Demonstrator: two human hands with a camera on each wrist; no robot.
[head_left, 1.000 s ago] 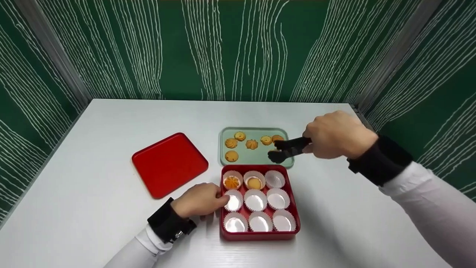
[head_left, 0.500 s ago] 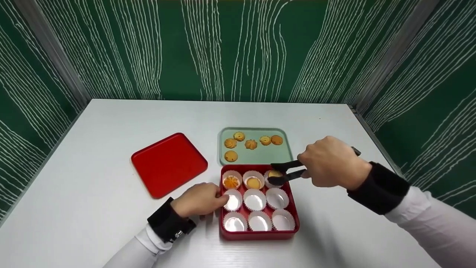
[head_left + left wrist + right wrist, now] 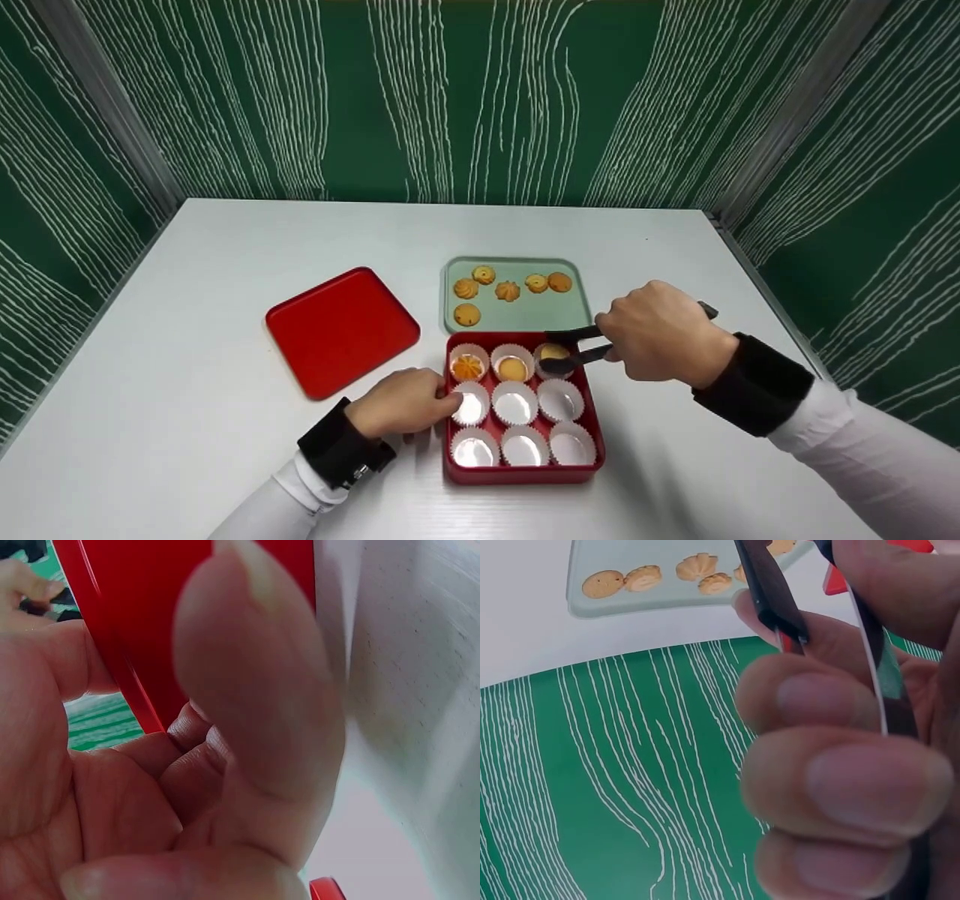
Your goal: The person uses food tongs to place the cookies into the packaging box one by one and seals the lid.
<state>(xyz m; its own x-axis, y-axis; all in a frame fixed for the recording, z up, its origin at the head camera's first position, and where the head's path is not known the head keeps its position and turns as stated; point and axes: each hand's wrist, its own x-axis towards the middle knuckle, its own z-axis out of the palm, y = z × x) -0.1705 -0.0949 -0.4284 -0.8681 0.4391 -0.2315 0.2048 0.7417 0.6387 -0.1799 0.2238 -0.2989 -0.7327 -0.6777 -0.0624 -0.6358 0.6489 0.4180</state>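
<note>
Toward the near side of the desk (image 3: 390, 499), the left hand (image 3: 405, 403) is gripping a red box (image 3: 525, 475) from the left, the right hand (image 3: 664, 330) is gripping black tongs (image 3: 585, 334), the tips are flanking a cookie (image 3: 555, 351) in the far right paper cup (image 3: 556, 377), a green tray (image 3: 517, 318) is lying beyond.

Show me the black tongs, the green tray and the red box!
Black tongs (image 3: 576, 359): head view, lower arm.
Green tray (image 3: 517, 316): head view, bare floor.
Red box (image 3: 523, 475): head view, front wall.
</note>
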